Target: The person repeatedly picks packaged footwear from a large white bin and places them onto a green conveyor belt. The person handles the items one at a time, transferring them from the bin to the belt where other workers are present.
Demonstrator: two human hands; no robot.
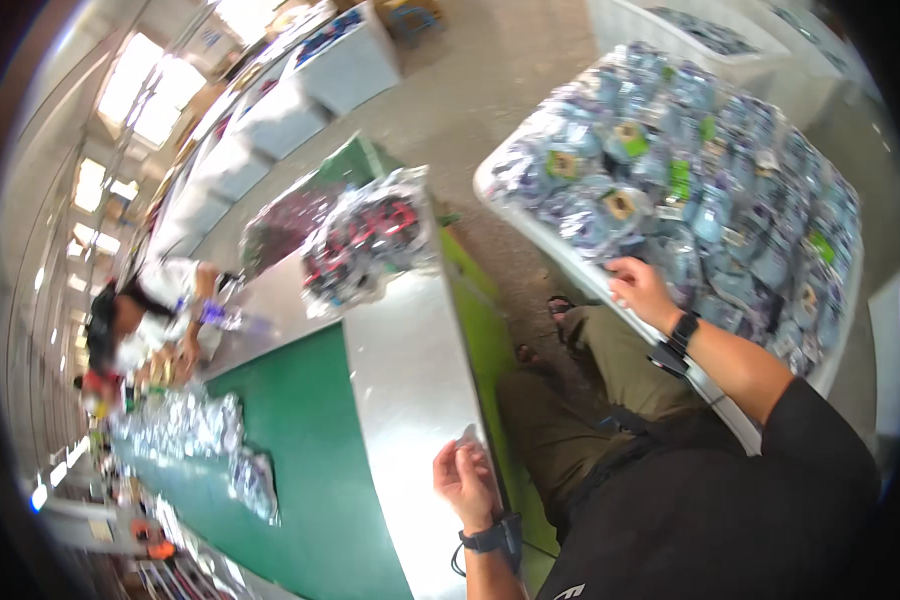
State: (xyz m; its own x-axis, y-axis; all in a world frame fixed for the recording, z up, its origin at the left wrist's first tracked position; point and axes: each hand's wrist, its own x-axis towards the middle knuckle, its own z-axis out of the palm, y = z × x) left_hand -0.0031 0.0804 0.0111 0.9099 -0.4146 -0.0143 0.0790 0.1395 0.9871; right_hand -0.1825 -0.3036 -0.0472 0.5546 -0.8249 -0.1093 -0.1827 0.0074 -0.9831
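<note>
My left hand [463,484] is above the metal edge [410,400] of the work table, its fingers curled together. A small greyish, see-through bit shows at its fingertips, too blurred to name. My right hand [642,290] is at the near rim of a large white bin [570,262], fingers bent in toward the thumb. Whatever it holds, if anything, cannot be made out. Clear plastic packs [710,215] of pale blue-grey goods, some with green or yellow labels, fill the bin to the top.
Left of the metal edge runs a green conveyor belt [310,440] with shiny bagged packs [190,425]. Red-and-black bagged goods [370,240] are heaped at the table's far end. Across the belt a person [160,310] bends over it. White bins [345,65] line the back.
</note>
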